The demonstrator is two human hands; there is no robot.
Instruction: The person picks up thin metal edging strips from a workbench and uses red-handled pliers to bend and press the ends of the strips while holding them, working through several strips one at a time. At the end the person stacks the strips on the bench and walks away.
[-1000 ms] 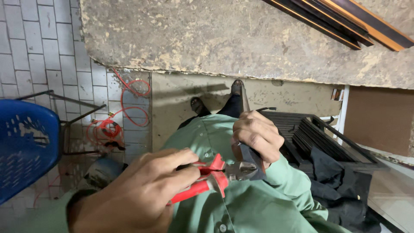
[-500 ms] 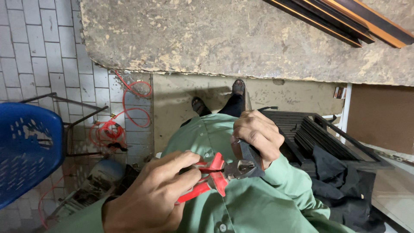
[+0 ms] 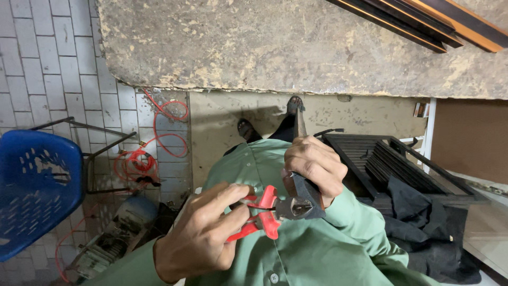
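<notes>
Since a second ago your left hand has slid lower and leftward in view, fingers stretched further along the red-handled metal pliers. It grasps both red grips, thumb on top. Plier jaws bite the lower end of the dark flat metal strip, held in front of your chest against the green button shirt. Your right hand is clenched around that strip, which pokes up past the knuckles. Outward: blue perforated plastic chair at left, coiled red hose on the pale tiled floor, black slatted metal frame at right with dark cloth draped on it, rough concrete slab above.
</notes>
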